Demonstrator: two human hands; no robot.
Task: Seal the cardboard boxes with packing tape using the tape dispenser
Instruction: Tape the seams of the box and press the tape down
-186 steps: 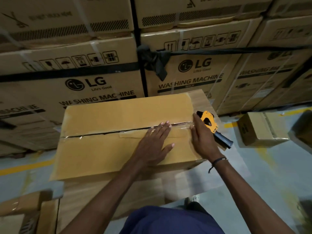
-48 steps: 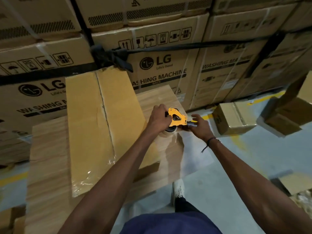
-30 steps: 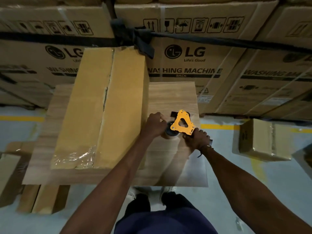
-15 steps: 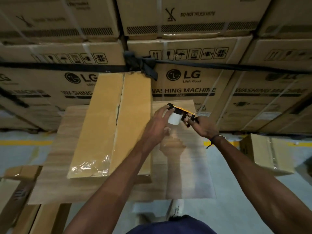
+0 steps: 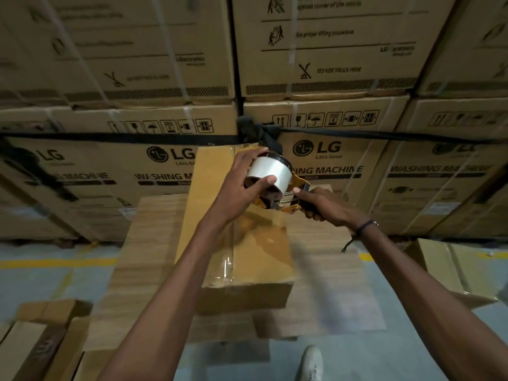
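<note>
- One plain brown cardboard box (image 5: 247, 237) lies on the light wood-grain counter (image 5: 143, 270), its long top seam running away from the person, with clear glossy tape (image 5: 226, 266) visible along the near part of that seam and over the near edge.
- Whether the tape reaches the far end cannot be told (the hands and the dispenser hide it), so I judge this box as partly sealed at best.
- Both hands are lifted above the box, off its surface: the left hand (image 5: 242, 185) curls its fingers and thumb round the white roll of packing tape (image 5: 270, 171), and the right hand (image 5: 327, 203) has a clenched grip on the dark handle of the yellow-framed tape dispenser (image 5: 288, 199).
- No tape is being laid at this moment; the pose suggests the roll or its loose end is being sorted out.
- More small cardboard boxes sit on the grey floor, one at the right (image 5: 445, 268) and some at the lower left (image 5: 33, 342); their seal state is unclear, so they probably remain to be done.
</note>
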